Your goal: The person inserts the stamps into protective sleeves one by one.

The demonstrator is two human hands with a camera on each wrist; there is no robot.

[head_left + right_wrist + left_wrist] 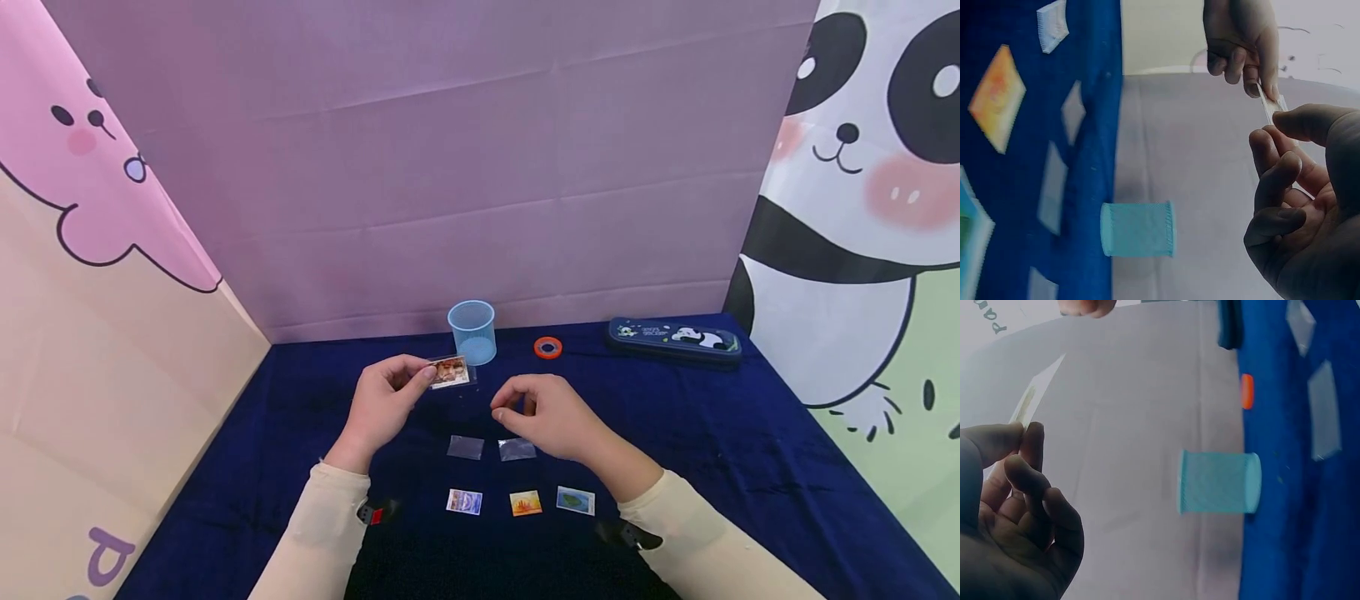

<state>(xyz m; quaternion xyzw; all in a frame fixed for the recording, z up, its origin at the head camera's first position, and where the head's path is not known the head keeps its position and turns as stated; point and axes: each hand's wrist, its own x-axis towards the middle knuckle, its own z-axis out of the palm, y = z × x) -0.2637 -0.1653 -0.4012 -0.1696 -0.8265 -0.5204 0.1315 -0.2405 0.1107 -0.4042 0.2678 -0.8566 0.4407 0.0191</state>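
My left hand (pixel 382 404) pinches a clear plastic sleeve with a brown picture stamp (pixel 450 372) in it, between thumb and forefinger, raised above the table. In the left wrist view the stamp in its sleeve (pixel 1038 390) is seen nearly edge-on. My right hand (pixel 551 414) hovers just right of it, fingers loosely bent, thumb near the forefinger, with nothing seen between them. Clear sleeves (pixel 466 447) lie below the hands; a third sleeve (pixel 1041 289) shows in the right wrist view. Nearer me lie a purple stamp (pixel 464 502), an orange stamp (pixel 526 502) and a blue-green stamp (pixel 575 501).
A light-blue see-through cup (pixel 474 333) stands at the back of the dark blue cloth (pixel 300 433). To its right are a roll of orange tape (pixel 548 347) and a dark blue panda pencil case (pixel 673 342). Fabric walls (pixel 487 167) enclose the table's back and sides.
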